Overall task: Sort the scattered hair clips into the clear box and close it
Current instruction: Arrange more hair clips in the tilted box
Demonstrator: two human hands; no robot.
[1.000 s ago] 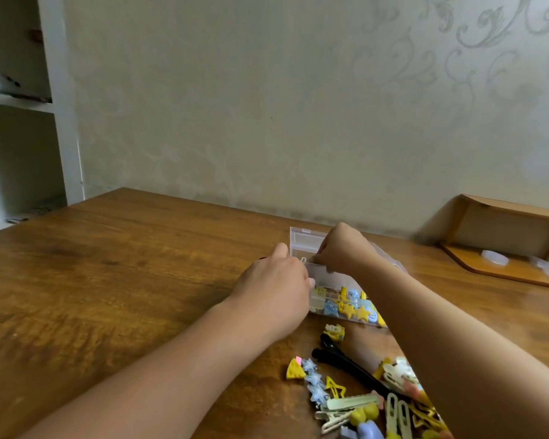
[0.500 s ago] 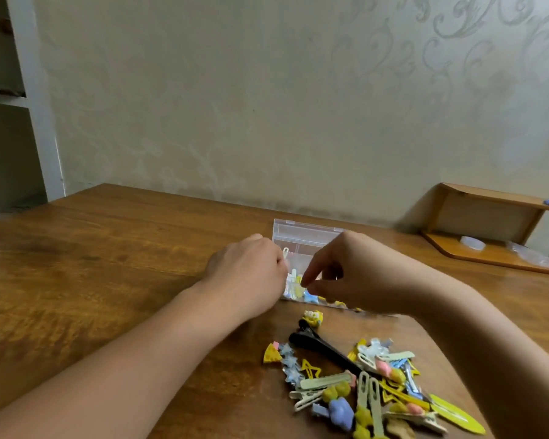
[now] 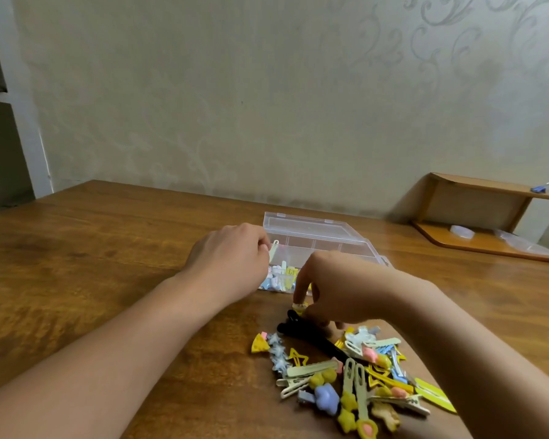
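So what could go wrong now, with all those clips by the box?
Three things might go wrong. The right hand is pinching a small yellow clip right over the black clip, so it could nudge that one or drop its own. The pile lies tangled near the table edge, so pulling one clip might drag others off. The box lid stands open behind, and the left hand, holding a pale clip, could bump it shut.
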